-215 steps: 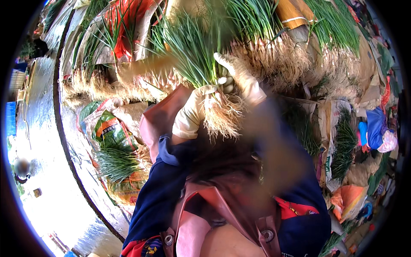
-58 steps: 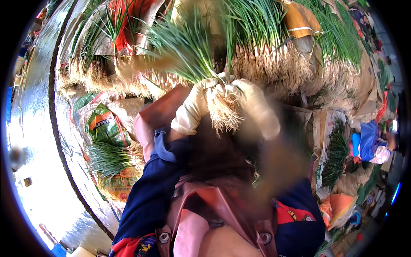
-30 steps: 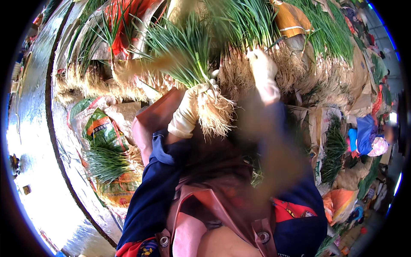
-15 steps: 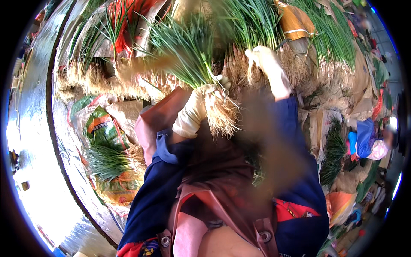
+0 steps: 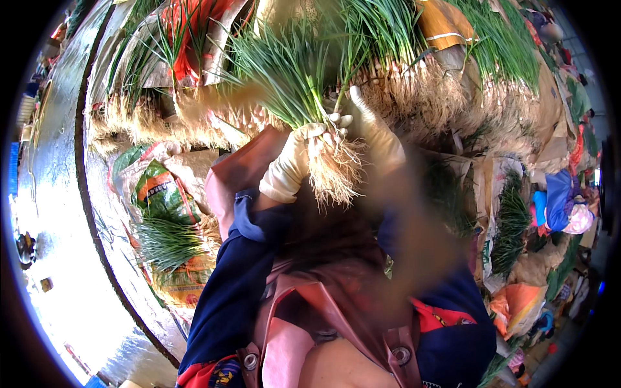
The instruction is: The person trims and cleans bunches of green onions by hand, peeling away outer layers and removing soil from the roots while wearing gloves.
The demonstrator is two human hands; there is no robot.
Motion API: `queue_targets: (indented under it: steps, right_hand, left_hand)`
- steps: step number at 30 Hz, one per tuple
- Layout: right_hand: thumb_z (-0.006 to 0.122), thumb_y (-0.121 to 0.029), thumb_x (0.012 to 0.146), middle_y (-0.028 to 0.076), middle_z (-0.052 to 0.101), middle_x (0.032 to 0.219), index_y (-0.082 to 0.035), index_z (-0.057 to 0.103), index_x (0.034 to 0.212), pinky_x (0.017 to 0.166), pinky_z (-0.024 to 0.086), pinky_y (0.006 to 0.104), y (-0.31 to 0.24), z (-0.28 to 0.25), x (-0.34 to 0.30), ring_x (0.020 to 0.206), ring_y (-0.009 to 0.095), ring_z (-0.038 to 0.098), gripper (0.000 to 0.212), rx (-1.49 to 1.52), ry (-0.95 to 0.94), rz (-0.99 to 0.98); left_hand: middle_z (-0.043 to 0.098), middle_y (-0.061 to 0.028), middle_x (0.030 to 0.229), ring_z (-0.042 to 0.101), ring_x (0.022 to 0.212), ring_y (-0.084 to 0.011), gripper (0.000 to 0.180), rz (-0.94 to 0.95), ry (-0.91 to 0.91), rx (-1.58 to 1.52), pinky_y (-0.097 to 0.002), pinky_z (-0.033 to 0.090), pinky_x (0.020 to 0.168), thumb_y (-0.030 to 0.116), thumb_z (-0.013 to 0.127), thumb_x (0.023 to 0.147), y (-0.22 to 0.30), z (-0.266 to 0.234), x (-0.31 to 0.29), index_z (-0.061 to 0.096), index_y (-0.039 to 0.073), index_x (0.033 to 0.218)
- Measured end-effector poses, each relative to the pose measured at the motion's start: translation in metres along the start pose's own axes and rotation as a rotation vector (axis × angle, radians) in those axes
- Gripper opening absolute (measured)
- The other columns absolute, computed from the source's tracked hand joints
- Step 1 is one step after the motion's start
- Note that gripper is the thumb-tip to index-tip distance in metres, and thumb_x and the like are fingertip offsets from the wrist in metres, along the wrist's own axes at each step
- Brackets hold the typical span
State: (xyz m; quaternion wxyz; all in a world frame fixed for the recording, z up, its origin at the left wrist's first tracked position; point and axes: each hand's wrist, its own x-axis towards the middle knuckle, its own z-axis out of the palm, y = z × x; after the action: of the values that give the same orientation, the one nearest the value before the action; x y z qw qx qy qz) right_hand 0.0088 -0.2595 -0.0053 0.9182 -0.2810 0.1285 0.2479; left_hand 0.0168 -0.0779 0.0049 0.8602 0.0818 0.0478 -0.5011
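One green-leaved, tan-rooted onion bunch (image 5: 309, 107) is above our smooth maroon apron (image 5: 323, 258), our cream-gloved left hand (image 5: 290, 160) wrapped round it, our cream-gloved right hand (image 5: 378, 136) just beside, its grip unclear, as we seemingly gather it, the next move likely calling for level roots.

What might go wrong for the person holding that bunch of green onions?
The left hand grips the bunch of green onions low, just above the roots, so the long leaves could splay, or stalks might slip out if it loosens.
The roots hang loose and tangled beside the gloved right hand, so they might snag.
The leaves fan toward the onions laid out behind and could catch there.
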Motion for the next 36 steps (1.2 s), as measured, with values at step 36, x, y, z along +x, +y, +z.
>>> queue_targets:
  steps: [36]
  right_hand:
    - [0.066,-0.031,0.079,0.008,0.062,0.094,-0.008,0.057,0.104,0.066,0.048,0.0308,-0.034,-0.096,-0.116,0.081,0.019,0.058,0.035,-1.753,0.381,0.571]
  left_hand:
    - [0.059,-0.0136,0.101,0.058,0.086,-0.0226,0.050,0.057,-0.023,0.033,-0.0334,0.051,0.076,0.005,0.055,0.077,-0.002,0.005,0.000,0.042,-0.005,0.125]
